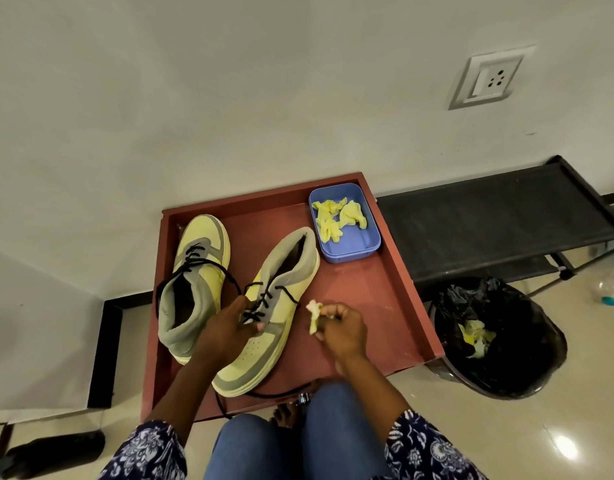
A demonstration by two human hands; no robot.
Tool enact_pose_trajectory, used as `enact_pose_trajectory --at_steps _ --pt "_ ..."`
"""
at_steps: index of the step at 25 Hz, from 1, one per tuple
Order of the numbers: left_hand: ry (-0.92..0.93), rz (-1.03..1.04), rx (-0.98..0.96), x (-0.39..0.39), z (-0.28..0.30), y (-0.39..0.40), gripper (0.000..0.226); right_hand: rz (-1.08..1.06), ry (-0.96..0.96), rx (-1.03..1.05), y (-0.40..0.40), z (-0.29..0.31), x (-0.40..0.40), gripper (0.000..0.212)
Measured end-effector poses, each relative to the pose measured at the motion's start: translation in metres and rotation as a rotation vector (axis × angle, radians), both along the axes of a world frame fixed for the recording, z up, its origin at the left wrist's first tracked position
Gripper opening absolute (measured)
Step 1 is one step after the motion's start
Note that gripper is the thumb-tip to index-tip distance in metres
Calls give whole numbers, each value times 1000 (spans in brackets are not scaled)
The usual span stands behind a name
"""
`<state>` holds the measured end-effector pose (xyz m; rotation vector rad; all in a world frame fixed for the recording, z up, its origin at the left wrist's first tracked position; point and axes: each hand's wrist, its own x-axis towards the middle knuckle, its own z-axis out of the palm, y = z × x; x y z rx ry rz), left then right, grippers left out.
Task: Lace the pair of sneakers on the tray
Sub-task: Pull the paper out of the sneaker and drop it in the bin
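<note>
On red wooden tray [385,292]: left hand [226,327] grips black lace [264,301] of near yellow-grey sneaker [264,327], toe toward person; right hand [340,329] beside it pinches crumpled yellow paper [313,315].

- Even, soft indoor light; scene moderately bright.
- Glare spot on the glossy floor [565,446] at five o'clock.
- Wide-angle bending toward the edges, strongest at three o'clock.
- Slight softness overall; faint shadows beside the tray [407,271].

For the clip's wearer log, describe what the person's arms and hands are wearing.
Both hands, left hand and right hand, are bare: no gloves, and no rings or watch show. The forearms are uncovered. The sleeves end near the elbows; they are dark navy fabric with a white floral, paisley-like print, the same on both arms.
</note>
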<state>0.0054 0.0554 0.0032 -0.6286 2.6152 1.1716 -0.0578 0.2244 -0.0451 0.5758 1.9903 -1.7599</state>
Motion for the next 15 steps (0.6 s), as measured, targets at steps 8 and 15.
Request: enact_pose_trajectory --at_steps 8,15 --pt "-85 -63 5 -2 -3 -1 37 -194 129 23 -2 12 -54 23" --pt "301 31 -38 -30 2 34 36 -116 147 -60 -15 3 -47 3"
